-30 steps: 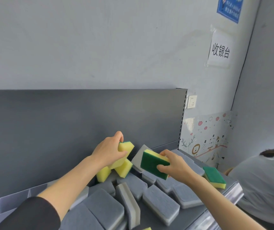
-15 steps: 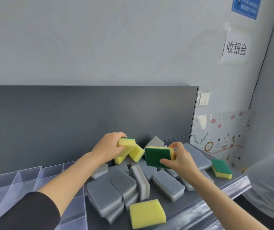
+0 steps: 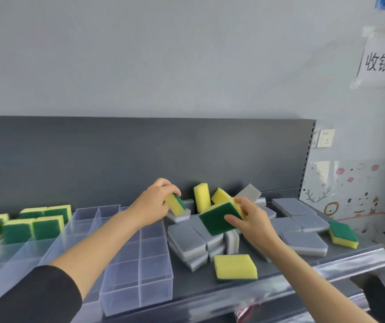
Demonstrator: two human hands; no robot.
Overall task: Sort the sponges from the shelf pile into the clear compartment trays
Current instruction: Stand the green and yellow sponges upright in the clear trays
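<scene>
Shifts left hand point(image 3: 152, 203) toward the clear tray point(image 3: 140, 287), pinching one yellow-green sponge point(image 3: 175, 204). Grips one green-faced sponge point(image 3: 217, 220) in right hand point(image 3: 252, 220). Leaves two yellow sponges point(image 3: 202, 197) leaning behind.

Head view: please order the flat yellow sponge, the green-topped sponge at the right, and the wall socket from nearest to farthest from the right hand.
1. Flat yellow sponge, at the shelf front, close below the right hand.
2. Green-topped sponge, at the shelf's right end.
3. Wall socket, up on the wall.
</scene>
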